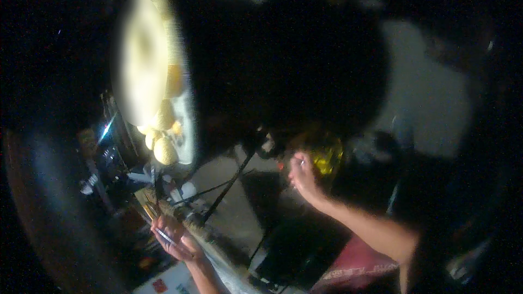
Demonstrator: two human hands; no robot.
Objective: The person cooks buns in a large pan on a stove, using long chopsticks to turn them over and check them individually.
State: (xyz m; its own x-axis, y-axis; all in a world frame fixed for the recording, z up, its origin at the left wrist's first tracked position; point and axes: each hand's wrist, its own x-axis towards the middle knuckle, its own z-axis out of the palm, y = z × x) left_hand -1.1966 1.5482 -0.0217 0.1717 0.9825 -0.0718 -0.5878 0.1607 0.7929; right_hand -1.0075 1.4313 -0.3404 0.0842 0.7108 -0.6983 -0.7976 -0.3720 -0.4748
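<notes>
My left hand (177, 240), at the lower left, has its fingers curled around a thin pale stick-like tool (165, 237). A yellowish stick (148, 210) lies just beyond its fingertips; whether it is held too cannot be told. Farther up stands a brightly lit pale yellow form (165, 150) with rounded, ball-like parts, much of it blurred out. My right hand (301, 173) is raised near the middle with bent fingers. A small shiny spot shows at them, too unclear to name. Beside this hand is a shiny yellow crinkled thing (327, 157).
Dark thin rods (231, 183) cross between the hands, perhaps a stand's legs. Cluttered small items (110, 155) sit at the left in dim light. Red cloth (355, 259) bearing writing lies under my right forearm. A pale sheet (167, 281) shows at the bottom. Large areas are too dark to read.
</notes>
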